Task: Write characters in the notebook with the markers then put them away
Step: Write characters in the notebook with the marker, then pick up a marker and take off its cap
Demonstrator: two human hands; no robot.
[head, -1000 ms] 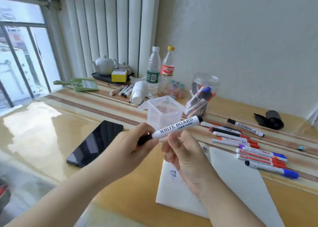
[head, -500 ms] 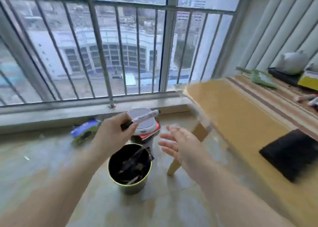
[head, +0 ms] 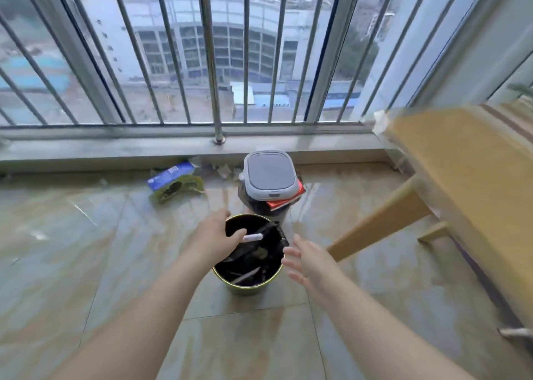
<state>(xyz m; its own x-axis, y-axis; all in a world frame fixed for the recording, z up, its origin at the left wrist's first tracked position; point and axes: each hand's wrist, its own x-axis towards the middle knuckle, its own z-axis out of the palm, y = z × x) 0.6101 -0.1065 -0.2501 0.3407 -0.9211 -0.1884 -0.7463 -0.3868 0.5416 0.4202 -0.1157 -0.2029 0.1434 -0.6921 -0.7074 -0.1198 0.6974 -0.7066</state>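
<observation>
A white whiteboard marker (head: 253, 237) pokes out level from the fingertips of my left hand (head: 215, 237), directly above the mouth of a round green bin (head: 248, 287) lined with a black bag. Its dark cap end is lost against the hand and the black liner. The bin stands on the floor and holds dark scraps and a pale stick-like piece. My right hand (head: 306, 261) hovers beside the bin's right rim, fingers spread, holding nothing. The notebook and the other markers are out of view.
Behind the bin stands a grey-lidded bin (head: 268, 175) with a red item under it. A blue and green packet (head: 173, 182) lies on the tiled floor to the left. The wooden table (head: 461, 163) and its slanted leg (head: 375, 227) are at the right. A barred window (head: 213, 62) runs along the back.
My view swung from the table to the floor by the window. My left hand carried the marker down over the bin; my right hand let go of it and opened.
</observation>
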